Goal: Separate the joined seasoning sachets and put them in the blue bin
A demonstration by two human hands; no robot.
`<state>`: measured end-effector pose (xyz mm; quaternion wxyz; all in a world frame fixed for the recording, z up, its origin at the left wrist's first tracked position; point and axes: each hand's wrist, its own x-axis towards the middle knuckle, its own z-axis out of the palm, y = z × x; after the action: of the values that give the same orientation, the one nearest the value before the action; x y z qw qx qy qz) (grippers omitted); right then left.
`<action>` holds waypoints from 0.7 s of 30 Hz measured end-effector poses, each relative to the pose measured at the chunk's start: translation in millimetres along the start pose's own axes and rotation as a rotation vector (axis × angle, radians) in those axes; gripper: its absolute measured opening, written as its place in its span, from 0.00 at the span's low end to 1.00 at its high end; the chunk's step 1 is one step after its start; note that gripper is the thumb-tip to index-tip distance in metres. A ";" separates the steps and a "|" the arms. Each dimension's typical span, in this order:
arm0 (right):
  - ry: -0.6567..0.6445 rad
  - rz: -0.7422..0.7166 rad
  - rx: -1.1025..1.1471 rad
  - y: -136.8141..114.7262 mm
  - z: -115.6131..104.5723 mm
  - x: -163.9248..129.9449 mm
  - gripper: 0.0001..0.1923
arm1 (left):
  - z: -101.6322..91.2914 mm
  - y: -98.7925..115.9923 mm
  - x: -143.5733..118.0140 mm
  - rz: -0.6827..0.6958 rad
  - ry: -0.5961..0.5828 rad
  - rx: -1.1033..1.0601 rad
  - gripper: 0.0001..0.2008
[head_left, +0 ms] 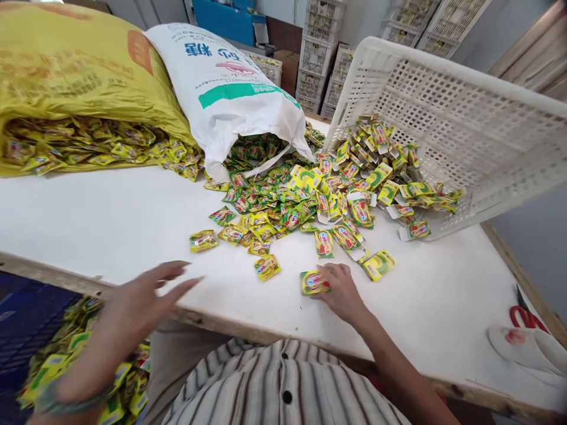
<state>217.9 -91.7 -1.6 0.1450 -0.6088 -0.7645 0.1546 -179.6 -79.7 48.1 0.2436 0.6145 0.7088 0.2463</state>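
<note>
My right hand (343,293) pinches one end of a small yellow-and-green candy box (312,283) just over the white table. My left hand (142,304) is at the table's front edge, slightly blurred, with thumb and fingers apart and nothing between them. A single yellow sachet (267,268) lies between the hands, and another sachet (203,241) is beyond my left fingertips. Past my right hand are loose small boxes, among them a yellow box (378,265); some have open white flaps. Behind them spreads a heap of green and yellow sachets (266,206).
A white sack (239,77) and a yellow bag (84,65) spill sachets onto the table (110,212). At right, a white basket (443,106) lies tilted with small boxes inside. Red-handled scissors (527,319) and a white cup (527,345) are far right. A blue crate (31,319) stands below left.
</note>
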 end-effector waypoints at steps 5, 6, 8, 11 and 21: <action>-0.084 -0.256 0.212 -55.9 15.8 31.7 0.33 | 88.3 83.1 13.2 0.305 -0.322 -0.106 0.28; -0.115 -0.294 0.262 -60.5 16.5 39.5 0.34 | 96.5 89.0 13.9 0.332 -0.391 -0.097 0.28; -0.203 -0.343 0.356 -59.1 15.0 57.4 0.33 | 103.0 91.1 14.2 0.317 -0.478 -0.071 0.28; -0.202 -0.260 0.371 -36.2 7.7 91.3 0.22 | 98.5 80.9 12.8 0.185 -0.429 -0.027 0.26; 0.183 -0.026 0.192 -13.8 17.1 129.4 0.20 | 92.3 43.3 9.9 -0.102 -0.287 -0.710 0.22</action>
<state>170.6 30.6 -7.1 0.2736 -0.5937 -0.7376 0.1689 -88.6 -59.9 5.7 0.5499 0.4839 0.5679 0.3755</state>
